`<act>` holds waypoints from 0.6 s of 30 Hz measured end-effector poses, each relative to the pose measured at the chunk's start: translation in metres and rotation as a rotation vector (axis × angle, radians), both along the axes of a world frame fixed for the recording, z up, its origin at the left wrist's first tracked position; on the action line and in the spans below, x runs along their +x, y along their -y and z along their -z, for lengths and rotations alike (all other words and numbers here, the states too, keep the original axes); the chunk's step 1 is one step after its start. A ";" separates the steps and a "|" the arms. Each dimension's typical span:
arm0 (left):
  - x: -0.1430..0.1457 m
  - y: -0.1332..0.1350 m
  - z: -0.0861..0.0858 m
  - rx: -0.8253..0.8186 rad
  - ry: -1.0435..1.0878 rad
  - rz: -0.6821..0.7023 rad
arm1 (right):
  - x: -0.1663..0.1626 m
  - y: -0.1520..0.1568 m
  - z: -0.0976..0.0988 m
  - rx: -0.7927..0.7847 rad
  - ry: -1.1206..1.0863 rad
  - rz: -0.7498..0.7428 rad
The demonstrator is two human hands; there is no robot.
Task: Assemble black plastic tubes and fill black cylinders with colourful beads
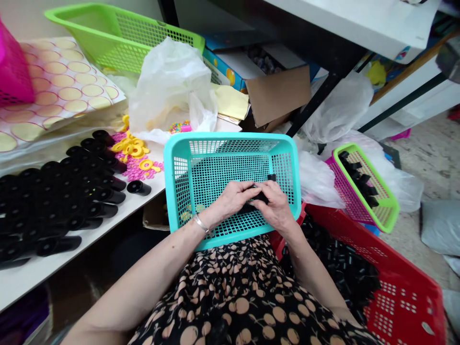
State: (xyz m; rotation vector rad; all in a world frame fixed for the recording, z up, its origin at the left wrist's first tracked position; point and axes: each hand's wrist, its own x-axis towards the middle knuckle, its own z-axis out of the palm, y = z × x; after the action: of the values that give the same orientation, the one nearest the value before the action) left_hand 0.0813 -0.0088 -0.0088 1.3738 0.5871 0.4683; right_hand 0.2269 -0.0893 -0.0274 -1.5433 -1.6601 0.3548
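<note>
Both hands meet over a turquoise plastic basket (232, 137) that rests against my lap. My left hand (235, 195) has thumb and fingers pinched on a small black plastic piece (259, 195). From the other side, my right hand (273, 203) grips the same piece; fingers cover much of it, so its full shape is hidden. Just past my right hand, another black piece (271, 177) shows inside the basket. Left of the basket, many black plastic cylinders (59, 244) lie and stand in rows on the white table, one apart from the others near its edge (139, 188).
Yellow rings (132, 146) and pink bits (140, 167) lie by the cylinders. A red crate (402, 282) of black parts stands at my right, with a green-and-pink basket (386, 211) beyond. Behind are a clear bag (172, 86), a green basket (122, 48) and an open cardboard box (278, 93).
</note>
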 end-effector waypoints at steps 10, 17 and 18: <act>0.000 0.002 0.013 0.134 -0.145 -0.164 | -0.029 0.002 0.031 -0.180 -0.778 0.234; -0.037 0.017 -0.035 0.795 -0.156 -0.448 | -0.048 0.022 0.018 -0.350 -0.319 -0.383; -0.048 0.021 -0.042 0.898 -0.148 -0.502 | -0.052 0.023 0.016 -0.346 -0.223 -0.499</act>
State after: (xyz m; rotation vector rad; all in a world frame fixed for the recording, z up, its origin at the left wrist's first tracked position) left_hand 0.0337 -0.0298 0.0331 2.1249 0.9047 1.1340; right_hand 0.1750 -0.1122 -0.0434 -1.2440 -1.8545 1.0864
